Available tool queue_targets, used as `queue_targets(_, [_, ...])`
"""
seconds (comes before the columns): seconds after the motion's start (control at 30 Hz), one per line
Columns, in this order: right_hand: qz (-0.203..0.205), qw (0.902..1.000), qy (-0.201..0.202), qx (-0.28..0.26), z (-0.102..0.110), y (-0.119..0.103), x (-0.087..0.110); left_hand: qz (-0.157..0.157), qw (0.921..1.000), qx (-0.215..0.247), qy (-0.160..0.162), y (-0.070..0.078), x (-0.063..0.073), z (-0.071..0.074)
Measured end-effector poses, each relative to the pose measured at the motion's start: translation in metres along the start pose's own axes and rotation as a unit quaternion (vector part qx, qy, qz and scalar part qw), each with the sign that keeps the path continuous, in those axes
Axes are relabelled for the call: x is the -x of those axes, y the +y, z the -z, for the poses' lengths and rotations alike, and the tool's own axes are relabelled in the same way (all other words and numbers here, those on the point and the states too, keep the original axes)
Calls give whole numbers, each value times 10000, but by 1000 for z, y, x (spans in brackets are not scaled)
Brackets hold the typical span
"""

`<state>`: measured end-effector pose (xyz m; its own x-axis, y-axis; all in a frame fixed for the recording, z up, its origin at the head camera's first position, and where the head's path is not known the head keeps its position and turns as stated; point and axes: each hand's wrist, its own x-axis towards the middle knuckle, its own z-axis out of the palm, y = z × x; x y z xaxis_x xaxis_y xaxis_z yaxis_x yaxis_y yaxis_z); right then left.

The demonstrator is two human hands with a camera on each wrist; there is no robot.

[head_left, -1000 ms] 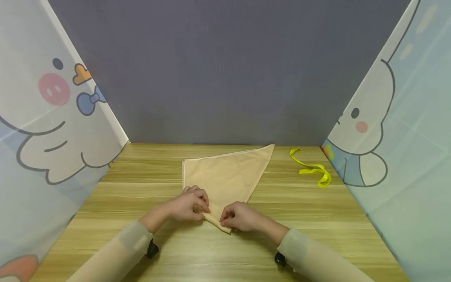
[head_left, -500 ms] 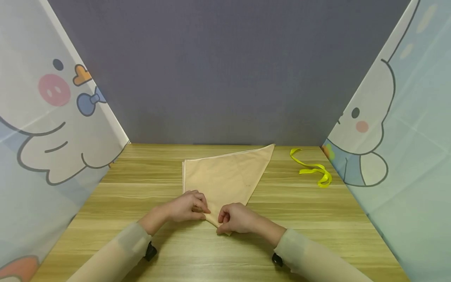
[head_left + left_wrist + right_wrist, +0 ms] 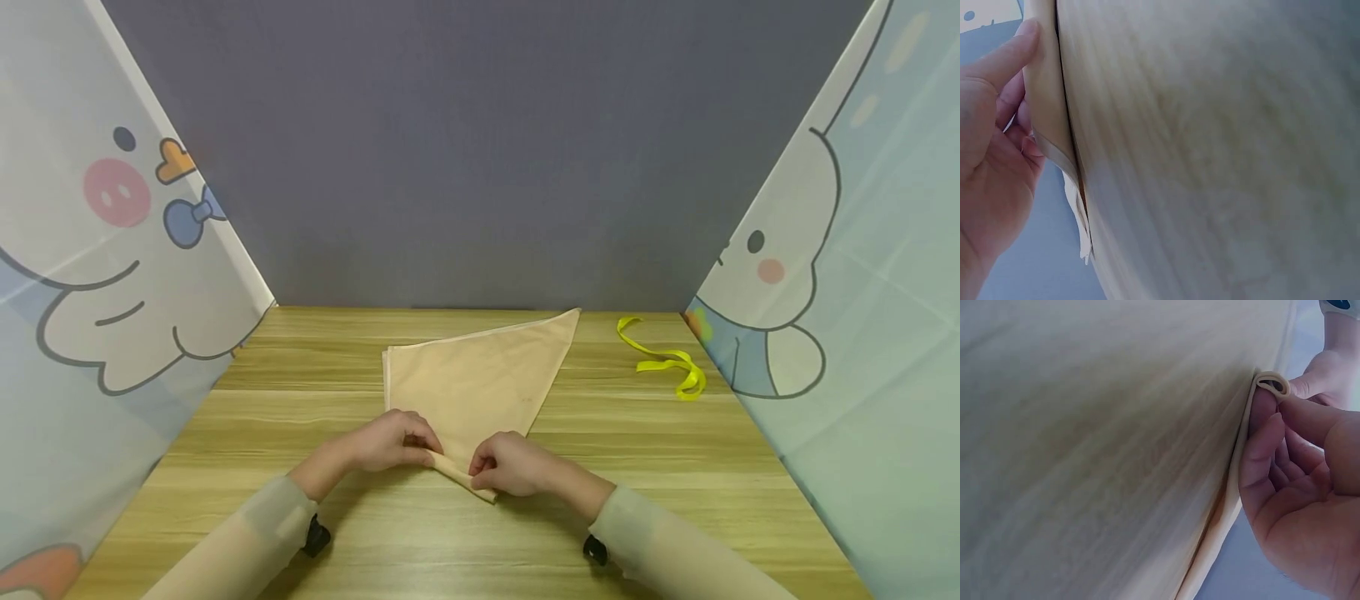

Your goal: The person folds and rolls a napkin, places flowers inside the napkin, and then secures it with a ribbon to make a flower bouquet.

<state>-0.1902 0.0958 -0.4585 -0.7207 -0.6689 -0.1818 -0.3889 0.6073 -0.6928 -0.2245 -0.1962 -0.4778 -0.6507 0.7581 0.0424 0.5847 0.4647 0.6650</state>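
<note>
A folded peach-coloured cloth point(image 3: 472, 387) lies on the table, one long point reaching toward the back right. Its near edge is turned into a narrow roll point(image 3: 453, 471) that slants down to the right. At the roll's left part, my left hand point(image 3: 386, 442) pinches it between thumb and fingers; the left wrist view shows the thumb along the cloth point(image 3: 1047, 81). Close to the roll's right end, my right hand point(image 3: 513, 465) holds it with thumb and curled fingers. The right wrist view shows that end as a small open coil point(image 3: 1284, 387) by the fingertips.
A loose yellow ribbon point(image 3: 667, 358) lies at the table's right rear. The wood-grain table point(image 3: 300, 375) meets a grey panel point(image 3: 480, 167) at the back. Cartoon-printed sheets point(image 3: 112, 275) flank both sides.
The cloth has shifted slightly left and toward me. My left hand has drawn a little left along the roll. My right hand went left, then back to the right, near the roll's end.
</note>
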Motion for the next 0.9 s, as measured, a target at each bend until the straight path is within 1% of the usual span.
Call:
queue_targets(0.13, [1,10000,-47,-19,2,0,1,254,9995,186,67,1,0,0])
queue_targets(0.27, [-49,10000,12,-4,2,-1,1,486,9984,252,154,1,-2,0])
queue_targets(0.37, [-158,9998,84,-109,1,-1,2,546,9979,285,177,1,-4,-1])
queue_targets(0.47, [-280,9991,138,-291,0,-1,3,533,9979,325,173,2,-7,-2])
queue_targets(0.57, [-291,9988,169,-342,-2,0,2,576,9973,417,163,5,-9,-2])
queue_targets(0.63, [-227,9992,202,-269,-2,1,1,641,9968,450,151,6,-10,-2])
queue_targets(0.7, [-146,9995,215,-200,-2,2,1,630,9974,323,143,8,-11,-2])
queue_targets(0.73, [-108,9995,211,-186,-2,3,1,559,9982,165,143,9,-12,-1])
queue_targets(0.8, [-15,9996,207,-179,-2,3,1,420,9986,-262,173,11,-12,0])
queue_targets(0.9, [48,9996,168,-230,-1,4,1,87,9955,-911,261,13,-11,1])
